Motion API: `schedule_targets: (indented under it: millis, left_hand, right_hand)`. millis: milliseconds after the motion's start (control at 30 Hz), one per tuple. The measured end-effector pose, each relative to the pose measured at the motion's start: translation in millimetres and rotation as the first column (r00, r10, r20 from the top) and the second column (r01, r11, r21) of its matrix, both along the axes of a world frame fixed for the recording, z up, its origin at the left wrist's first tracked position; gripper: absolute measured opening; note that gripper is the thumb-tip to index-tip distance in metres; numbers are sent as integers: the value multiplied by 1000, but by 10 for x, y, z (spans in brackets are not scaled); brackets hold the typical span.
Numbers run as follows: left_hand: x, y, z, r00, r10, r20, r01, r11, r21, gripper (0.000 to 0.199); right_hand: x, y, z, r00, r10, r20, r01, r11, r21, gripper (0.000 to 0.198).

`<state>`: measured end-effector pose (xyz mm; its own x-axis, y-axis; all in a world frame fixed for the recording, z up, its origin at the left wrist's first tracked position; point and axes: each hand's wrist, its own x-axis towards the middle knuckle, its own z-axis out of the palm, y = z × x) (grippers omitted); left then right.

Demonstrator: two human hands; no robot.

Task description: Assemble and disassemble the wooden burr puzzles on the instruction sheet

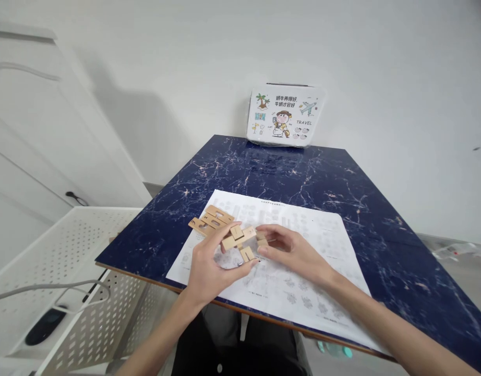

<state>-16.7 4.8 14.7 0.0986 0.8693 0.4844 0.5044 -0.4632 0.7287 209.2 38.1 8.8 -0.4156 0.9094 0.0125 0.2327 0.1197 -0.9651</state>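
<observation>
My left fingers (pixel 220 235), thumb and index spread, hold the wooden block assembly (pixel 233 241) between them, while my right fingers (pixel 275 230), curled inward, pinch a small block (pixel 261 240) just beside it.

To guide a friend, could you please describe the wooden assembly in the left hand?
On the blue table lies a printed sheet. Above it, the left hand holds the wooden assembly: its pieces cross; the numbered pieces nearby lie side by side.
</observation>
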Motion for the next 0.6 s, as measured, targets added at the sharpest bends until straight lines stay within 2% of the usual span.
schedule_targets:
  millis: [33,100,167,267,367,500,600]
  left_hand:
    - [-3,-1,6,1000,9,1,-9,1000,-4,63]
    - [-6,-2,12,1000,13,1,-13,1000,-11,63]
    - [-7,1,10,1000,3,2,-3,1000,-12,63]
    - [-7,8,-2,1000,-23,4,23,1000,-18,63]
    - [-6,12,-11,999,-40,-14,39,999,-38,64]
    - [-1,6,-12,998,-61,-23,60,997,-54,65]
    - [1,0,-4,995,-102,-19,100,992,-77,65]
  right_hand:
    - [15,15,-19,994,-52,92,41,992,116,53]
    - [37,34,-66,957,-137,255,47,943,329,54]
    - [50,41,-114,915,-167,367,-16,895,447,53]
    - [65,42,-148,889,-156,430,-88,864,495,55]
    - [79,35,-95,926,-112,360,-93,859,504,60]
    - [76,-2,27,976,-28,215,-89,851,517,42]
    - [54,-43,49,982,16,191,-116,840,530,37]
